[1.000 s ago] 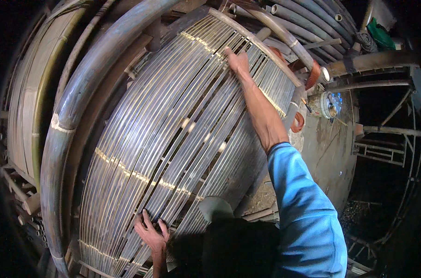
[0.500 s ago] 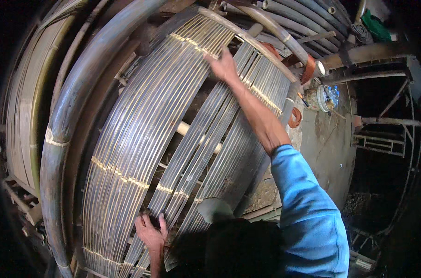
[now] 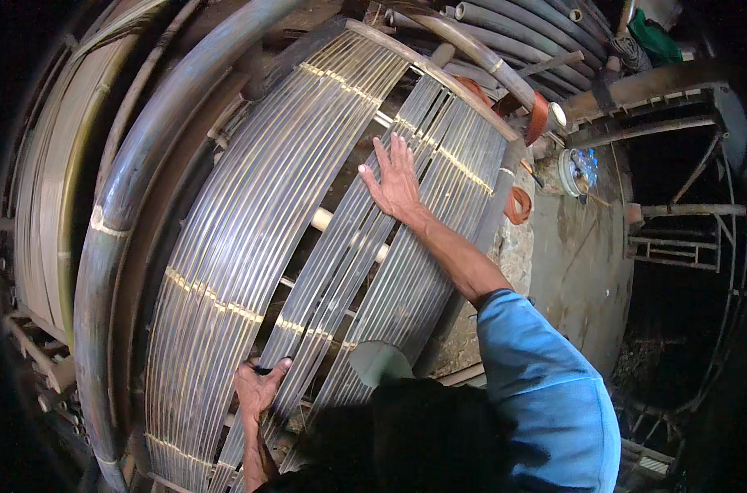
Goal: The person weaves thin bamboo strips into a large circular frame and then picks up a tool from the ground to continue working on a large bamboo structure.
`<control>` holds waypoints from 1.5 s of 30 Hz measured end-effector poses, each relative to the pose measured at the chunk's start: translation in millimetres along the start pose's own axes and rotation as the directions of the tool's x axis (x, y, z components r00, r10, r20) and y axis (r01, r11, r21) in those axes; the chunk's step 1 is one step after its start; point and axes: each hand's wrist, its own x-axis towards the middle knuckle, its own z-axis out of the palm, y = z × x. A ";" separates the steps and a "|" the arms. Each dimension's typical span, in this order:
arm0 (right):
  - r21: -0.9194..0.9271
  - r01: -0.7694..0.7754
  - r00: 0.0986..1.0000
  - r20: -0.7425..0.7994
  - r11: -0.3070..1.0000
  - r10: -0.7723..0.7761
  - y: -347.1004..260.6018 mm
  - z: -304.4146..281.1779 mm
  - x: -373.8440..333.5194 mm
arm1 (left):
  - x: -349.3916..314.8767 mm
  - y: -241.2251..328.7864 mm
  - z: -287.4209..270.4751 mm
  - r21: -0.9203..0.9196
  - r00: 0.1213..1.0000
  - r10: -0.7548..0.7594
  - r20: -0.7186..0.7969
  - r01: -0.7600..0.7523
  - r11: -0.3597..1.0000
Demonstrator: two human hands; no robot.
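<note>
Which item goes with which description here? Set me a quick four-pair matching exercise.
Column one:
1. Right hand
2. Left hand
3. Sleeve
4. Bucket

Column two:
A. Blue, on the right arm
B. Fingers spread, laid over the slats
C. Pale-rimmed, right of the slats
D. Lower in the picture, thumb held apart

Pairs: 1-B; 2-D; 3-A; 4-C

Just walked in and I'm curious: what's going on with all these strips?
A person has both bare hands at long strips lying side by side. The right hand is spread open over a narrow group of them. The left hand is lower down, beside a gap, where a pale pole shows beneath.
</note>
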 end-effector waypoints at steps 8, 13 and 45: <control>0.151 -0.080 0.996 -0.037 0.985 0.087 -29.0 -7.7 6.1 | -23.7 2.3 -42.7 -0.027 1.000 -0.014 0.009 0.014 1.000; 0.143 -0.101 0.995 0.007 0.985 0.101 -30.4 -25.7 -0.2 | -50.1 25.3 -44.9 -0.105 0.983 0.122 -0.137 -0.137 0.985; -0.120 -0.079 0.997 -0.001 0.990 0.079 12.2 -24.7 15.1 | -11.7 -42.8 10.2 -0.062 0.981 0.176 -0.087 -0.181 0.981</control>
